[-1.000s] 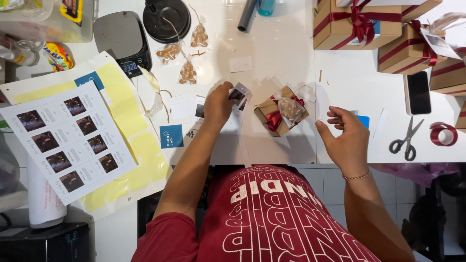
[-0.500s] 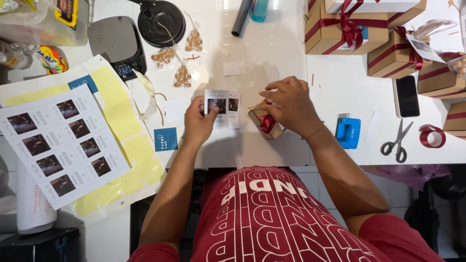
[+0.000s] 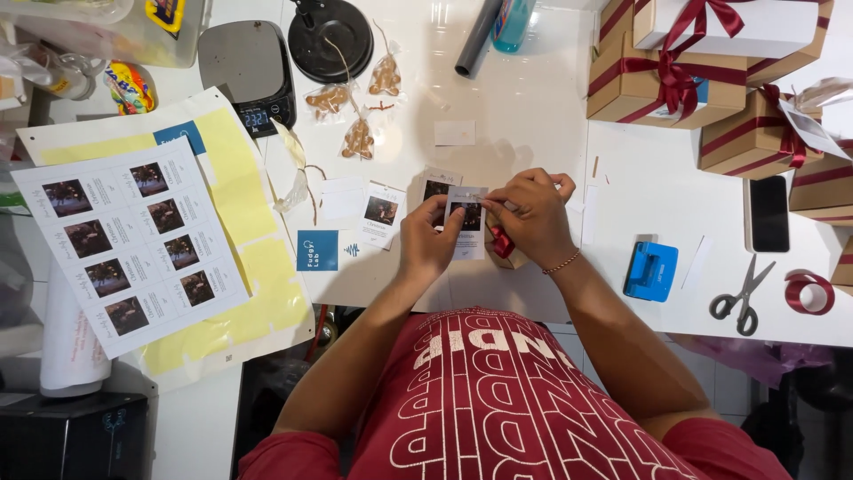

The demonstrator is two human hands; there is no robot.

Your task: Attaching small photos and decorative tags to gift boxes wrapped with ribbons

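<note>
Card looks thin, light and bendy; left hand pinches its left edge, right hand pinches the top

The person wears a red short-sleeved shirt with large white block lettering and white curved stripes printed across the chest. The sleeves end above the elbows, so both forearms are bare. A thin beaded bracelet circles the right wrist, just behind the right hand. The left hand and its wrist carry no ring, watch or band that can be seen.
</note>
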